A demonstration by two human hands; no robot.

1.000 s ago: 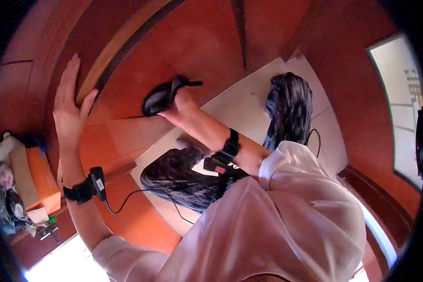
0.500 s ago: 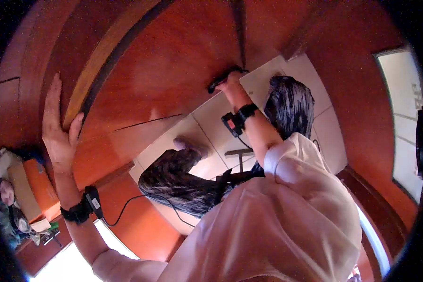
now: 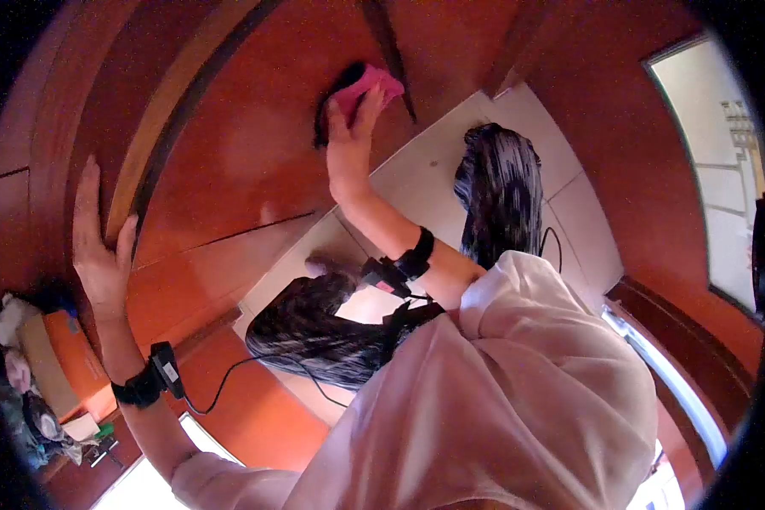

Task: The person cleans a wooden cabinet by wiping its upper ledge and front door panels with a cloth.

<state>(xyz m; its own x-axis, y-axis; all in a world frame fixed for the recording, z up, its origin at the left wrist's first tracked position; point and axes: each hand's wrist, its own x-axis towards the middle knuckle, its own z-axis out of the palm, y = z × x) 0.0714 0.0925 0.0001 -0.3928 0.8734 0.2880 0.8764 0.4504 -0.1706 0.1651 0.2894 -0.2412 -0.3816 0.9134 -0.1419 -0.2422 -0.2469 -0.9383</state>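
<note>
My left hand [image 3: 102, 263] rests with fingers stretched out on the edge of the reddish wooden panel, beside a lighter wood strip [image 3: 157, 127]. In my right hand [image 3: 351, 140] is a pink and black cloth [image 3: 370, 87], pressed against the broad red-brown wooden surface [image 3: 263, 144]. The fingers lie over the cloth, and its dark part shows on the left side. Both wrists wear black straps with small boxes; a thin cable runs from the left one.
My legs in dark patterned trousers [image 3: 314, 336] are bent over the light tiled floor [image 3: 561, 191]. An orange box [image 3: 81, 361] and a pile of cloth items lie at the left. A pale framed panel [image 3: 710, 161] is on the right.
My right hand moved with the cloth down to the right near the floor edge, then back up and left; the pink side now shows. My left hand shifted slightly left and down.
</note>
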